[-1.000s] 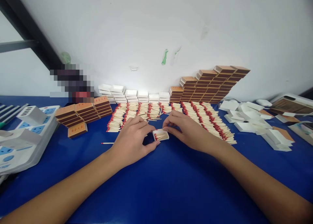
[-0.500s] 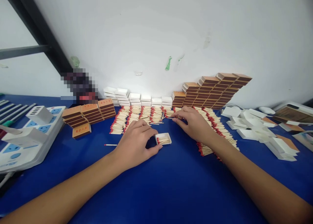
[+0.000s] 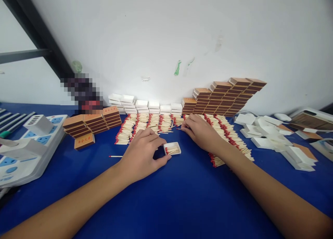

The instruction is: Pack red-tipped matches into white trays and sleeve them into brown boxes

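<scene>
My left hand (image 3: 147, 152) has its thumb and fingers closed around the left end of a small white matchbox tray (image 3: 172, 144). Inside the tray lie several red-tipped matches (image 3: 171, 150). My right hand (image 3: 199, 132), its thumb and fingertips pinched together, is at the near edge of the spread-out matches. A match (image 3: 178, 129) with a red head pokes out left from those fingertips. Rows of loose matches (image 3: 153, 122) lie behind both hands, and a larger heap (image 3: 229, 136) lies partly under my right forearm. One single match (image 3: 115, 156) lies left of my left hand.
Stacked white trays (image 3: 142, 105) and a stepped stack of closed matchboxes (image 3: 223, 100) stand against the wall. More matchboxes (image 3: 95, 122) are at left, beside a power strip (image 3: 49, 155). Loose white trays (image 3: 270, 131) are heaped at right, on the blue table (image 3: 166, 204).
My right hand has moved slightly left and towards me, with a match head now showing at its fingertips. My left hand stays on the tray. The whole view has shifted a little.
</scene>
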Tool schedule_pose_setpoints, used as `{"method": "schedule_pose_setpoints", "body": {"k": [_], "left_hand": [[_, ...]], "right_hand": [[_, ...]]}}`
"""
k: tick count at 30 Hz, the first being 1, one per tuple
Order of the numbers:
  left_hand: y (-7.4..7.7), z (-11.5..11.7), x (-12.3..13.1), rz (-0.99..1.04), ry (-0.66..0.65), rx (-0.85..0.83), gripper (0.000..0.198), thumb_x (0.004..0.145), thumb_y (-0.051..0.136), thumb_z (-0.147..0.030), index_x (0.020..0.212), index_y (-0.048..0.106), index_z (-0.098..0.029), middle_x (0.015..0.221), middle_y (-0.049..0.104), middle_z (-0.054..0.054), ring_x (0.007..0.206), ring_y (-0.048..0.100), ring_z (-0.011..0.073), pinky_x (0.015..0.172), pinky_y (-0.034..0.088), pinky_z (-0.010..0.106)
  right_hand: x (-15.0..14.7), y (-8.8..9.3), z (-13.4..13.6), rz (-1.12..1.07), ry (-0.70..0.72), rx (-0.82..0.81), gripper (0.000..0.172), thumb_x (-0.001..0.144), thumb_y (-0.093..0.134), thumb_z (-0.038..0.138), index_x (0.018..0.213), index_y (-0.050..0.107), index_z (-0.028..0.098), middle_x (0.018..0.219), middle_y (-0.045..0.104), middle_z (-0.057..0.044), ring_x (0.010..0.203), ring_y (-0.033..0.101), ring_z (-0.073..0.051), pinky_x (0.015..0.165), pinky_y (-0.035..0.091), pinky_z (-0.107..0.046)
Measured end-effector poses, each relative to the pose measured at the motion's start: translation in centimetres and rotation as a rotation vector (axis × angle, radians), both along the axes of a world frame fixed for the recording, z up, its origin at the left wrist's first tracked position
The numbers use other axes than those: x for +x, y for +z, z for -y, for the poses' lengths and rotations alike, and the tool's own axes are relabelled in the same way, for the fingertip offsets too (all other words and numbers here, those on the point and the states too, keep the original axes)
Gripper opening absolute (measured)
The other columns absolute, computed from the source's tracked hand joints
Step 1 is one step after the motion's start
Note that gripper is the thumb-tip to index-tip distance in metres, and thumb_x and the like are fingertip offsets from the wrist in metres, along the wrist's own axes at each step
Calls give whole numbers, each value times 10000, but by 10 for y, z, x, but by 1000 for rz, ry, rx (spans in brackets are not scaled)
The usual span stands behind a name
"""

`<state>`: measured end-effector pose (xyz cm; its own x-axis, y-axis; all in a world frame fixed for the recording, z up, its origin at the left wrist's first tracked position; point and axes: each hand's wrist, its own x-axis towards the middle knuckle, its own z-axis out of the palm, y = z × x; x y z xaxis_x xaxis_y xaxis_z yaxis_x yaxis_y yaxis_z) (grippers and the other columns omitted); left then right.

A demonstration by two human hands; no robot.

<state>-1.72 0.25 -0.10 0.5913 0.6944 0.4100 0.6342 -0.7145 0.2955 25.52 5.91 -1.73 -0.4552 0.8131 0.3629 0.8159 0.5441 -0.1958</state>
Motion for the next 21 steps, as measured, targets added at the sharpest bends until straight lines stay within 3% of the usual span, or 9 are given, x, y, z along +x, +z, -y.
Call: {"method": "schedule_pose_setpoints", "body": {"k": [5, 10, 14, 21], "left_hand": [[1, 0, 0, 0, -5, 13, 232, 923, 774, -379, 1076, 752, -206, 945, 760, 54, 1035, 633, 282, 931, 506, 482], [1, -1, -1, 4, -13, 22, 225, 920, 778, -366, 1068, 754, -199, 932, 759, 46, 1022, 633, 276, 926, 504, 483], [0, -1, 0, 3, -7, 20, 241, 921, 775, -373, 1069, 761, -184, 925, 757, 48, 1014, 627, 275, 931, 507, 487], [0, -1, 0, 5, -11, 25, 228, 922, 777, -374, 1068, 753, -201, 933, 762, 48, 1019, 626, 276, 929, 503, 483]], "right_hand": [[-1, 1, 0, 48, -20, 83, 126, 1050, 533, 246, 1044, 649, 197, 1046, 618, -134, 1005, 531, -310, 885, 468, -452], [-2, 2, 0, 64, -37, 41, 187, 1072, 493, 226, 978, 652, 196, 1033, 611, -127, 997, 535, -296, 884, 466, -430], [-3, 0, 0, 46, -28, 60, 125, 1059, 537, 228, 1058, 655, 189, 1057, 616, -128, 1022, 532, -303, 904, 465, -440], [-5, 1, 1, 33, 2, 68, 187, 1072, 482, 209, 954, 627, 199, 1023, 621, -129, 966, 516, -287, 861, 459, -431]]}}
